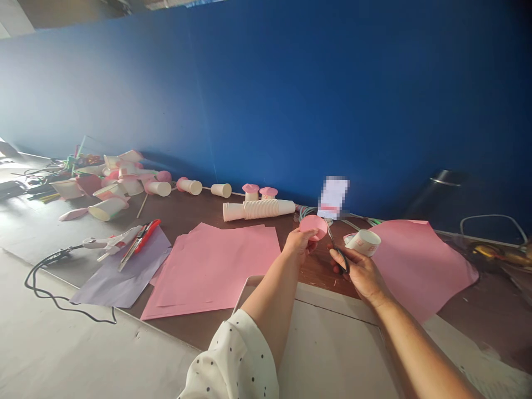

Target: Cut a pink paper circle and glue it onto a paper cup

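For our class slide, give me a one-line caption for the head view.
Left hand holding a pink disc, right hand holding scissors, near nested paper cups.

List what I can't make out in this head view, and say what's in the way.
- Fingers of the left hand beneath the pink disc: hidden by the disc.
- Some fingers of the right hand: hidden behind the scissors and the hand itself.
- Content of the pale panel: pixelated.
- Lower side of the printed cup: covered by the right hand.
- Items in the far-left tangle: blurred by glare and overlap.
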A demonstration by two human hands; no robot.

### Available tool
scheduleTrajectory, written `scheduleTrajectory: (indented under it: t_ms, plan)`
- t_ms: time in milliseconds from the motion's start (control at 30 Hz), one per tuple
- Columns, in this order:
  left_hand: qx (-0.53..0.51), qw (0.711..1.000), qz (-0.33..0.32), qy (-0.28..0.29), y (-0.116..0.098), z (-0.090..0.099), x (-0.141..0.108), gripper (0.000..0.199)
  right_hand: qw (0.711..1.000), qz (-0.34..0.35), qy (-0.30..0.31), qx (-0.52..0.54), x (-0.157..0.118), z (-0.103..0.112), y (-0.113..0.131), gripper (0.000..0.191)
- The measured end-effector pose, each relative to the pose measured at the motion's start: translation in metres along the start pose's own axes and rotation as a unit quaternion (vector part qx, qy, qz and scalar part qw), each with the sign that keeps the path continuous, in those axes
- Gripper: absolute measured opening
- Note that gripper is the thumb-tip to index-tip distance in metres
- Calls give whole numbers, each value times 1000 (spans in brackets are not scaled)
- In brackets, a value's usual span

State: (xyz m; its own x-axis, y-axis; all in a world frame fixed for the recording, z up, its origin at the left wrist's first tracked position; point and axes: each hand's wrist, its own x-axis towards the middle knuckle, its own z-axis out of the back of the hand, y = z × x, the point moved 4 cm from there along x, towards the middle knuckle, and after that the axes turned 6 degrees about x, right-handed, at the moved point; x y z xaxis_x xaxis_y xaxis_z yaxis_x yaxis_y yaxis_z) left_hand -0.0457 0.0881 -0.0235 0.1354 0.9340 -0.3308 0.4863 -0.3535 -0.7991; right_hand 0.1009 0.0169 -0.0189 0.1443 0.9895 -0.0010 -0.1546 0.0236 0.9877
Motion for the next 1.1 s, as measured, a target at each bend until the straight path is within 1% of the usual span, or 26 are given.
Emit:
scheduleTrajectory:
  t_ms: [333, 500, 700, 833, 967, 1100]
  plan:
    - [-12, 1000, 0, 4, 1, 0, 1, 24, 1000, 2, 2, 2, -1, 0, 2, 53]
    - [-11, 1000, 0, 2, 1, 1, 3, 26, 1000, 9, -17, -1, 0, 0, 1, 53]
    - [-14, 1000, -1, 5, 2, 1, 4, 27, 1000, 5, -6, 2, 1, 0, 1, 53]
    - [-13, 1000, -5, 9, 1, 1, 3, 26, 1000, 6, -2, -6, 0, -1, 2, 53]
    - [-7, 1000, -5, 7, 0, -1, 0, 26, 1000, 5, -14, 0, -1, -3, 6, 55]
    - [-5, 1000, 1, 2, -2, -2, -2, 27, 1000, 10, -17, 2, 1, -2, 2, 53]
